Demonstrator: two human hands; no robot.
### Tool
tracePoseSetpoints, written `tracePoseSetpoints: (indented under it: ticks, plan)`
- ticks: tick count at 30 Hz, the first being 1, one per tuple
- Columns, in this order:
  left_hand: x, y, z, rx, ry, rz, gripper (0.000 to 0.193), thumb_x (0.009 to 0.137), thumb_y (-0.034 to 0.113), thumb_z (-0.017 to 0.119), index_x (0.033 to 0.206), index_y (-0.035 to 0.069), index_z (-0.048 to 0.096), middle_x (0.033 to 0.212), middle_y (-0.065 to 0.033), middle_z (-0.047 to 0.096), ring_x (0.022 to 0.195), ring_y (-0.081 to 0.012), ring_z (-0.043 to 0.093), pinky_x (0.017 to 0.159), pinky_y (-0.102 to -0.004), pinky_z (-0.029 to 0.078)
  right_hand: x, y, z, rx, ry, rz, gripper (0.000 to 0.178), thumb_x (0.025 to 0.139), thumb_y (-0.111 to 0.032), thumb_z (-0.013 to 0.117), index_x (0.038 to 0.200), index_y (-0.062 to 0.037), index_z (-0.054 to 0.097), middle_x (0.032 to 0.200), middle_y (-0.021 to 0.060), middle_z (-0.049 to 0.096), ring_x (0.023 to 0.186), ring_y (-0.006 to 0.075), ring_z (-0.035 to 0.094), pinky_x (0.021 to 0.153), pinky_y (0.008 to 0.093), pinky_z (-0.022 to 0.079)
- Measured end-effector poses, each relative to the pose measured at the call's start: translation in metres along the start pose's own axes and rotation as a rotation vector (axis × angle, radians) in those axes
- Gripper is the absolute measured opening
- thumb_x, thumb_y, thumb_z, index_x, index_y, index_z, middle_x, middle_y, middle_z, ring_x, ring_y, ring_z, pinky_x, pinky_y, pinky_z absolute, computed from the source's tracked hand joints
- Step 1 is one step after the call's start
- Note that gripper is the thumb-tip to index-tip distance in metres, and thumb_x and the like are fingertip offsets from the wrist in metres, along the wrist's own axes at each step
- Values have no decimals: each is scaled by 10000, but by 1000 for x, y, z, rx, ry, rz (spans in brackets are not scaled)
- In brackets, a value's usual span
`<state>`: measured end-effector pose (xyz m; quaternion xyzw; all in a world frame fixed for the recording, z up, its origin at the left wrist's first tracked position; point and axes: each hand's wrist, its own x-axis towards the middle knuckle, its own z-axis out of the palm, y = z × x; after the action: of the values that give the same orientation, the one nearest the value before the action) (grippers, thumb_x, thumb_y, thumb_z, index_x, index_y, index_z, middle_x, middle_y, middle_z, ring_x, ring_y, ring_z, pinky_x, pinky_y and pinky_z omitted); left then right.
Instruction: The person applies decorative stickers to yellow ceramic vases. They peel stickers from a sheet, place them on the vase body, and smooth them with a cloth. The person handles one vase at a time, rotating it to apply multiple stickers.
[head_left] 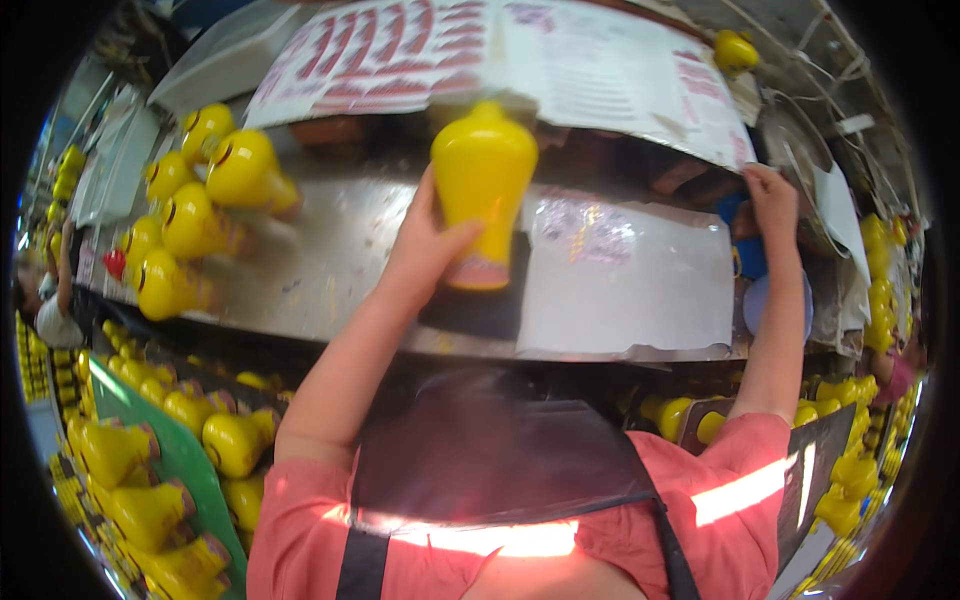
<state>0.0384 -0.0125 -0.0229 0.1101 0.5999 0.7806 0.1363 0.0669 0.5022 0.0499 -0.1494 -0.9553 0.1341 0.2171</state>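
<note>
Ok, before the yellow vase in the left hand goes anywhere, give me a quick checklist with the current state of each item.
1. Grip: left hand wraps the yellow vase at its lower body, thumb across the front. Ok.
2. Vase attitude: upright, narrow end down over the black pad. Ok.
3. Contact between vase base and pad: hidden by the hand and angle. Cannot tell.
4. Right hand: stretched out at the far right edge of the metal bench, away from the vase; what it touches is unclear. Cannot tell.
5. Finished vases lying at left on the bench: apart from the held vase. Ok.
</note>
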Motion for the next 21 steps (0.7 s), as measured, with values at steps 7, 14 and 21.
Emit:
tracePoseSetpoints:
  ticks: [7,14,21]
  plan:
    - [11,12,0,-196,-43,-42,957,932,77,655,1680,133,61,1604,-154,377,1441,-265,429,1175,-377,372,-3,-125,-40,610,-604,253,277,990,-269,683,1005,3,727,766,45,711,570,58,620,514,214,459]
    - [14,27,-1,-154,-125,-62,834,908,134,744,1611,65,299,1503,-94,510,1386,-237,507,1174,-385,394,10,-241,-26,887,-755,69,290,990,-286,692,1069,-14,751,938,48,750,529,33,574,484,160,444]
    - [13,32,-3,69,-48,-50,923,925,256,751,1643,72,201,1586,-135,397,1470,-258,391,1216,-407,311,-43,-306,-13,619,-336,-384,146,960,-178,694,1008,-49,746,691,78,698,474,182,670,425,275,487]
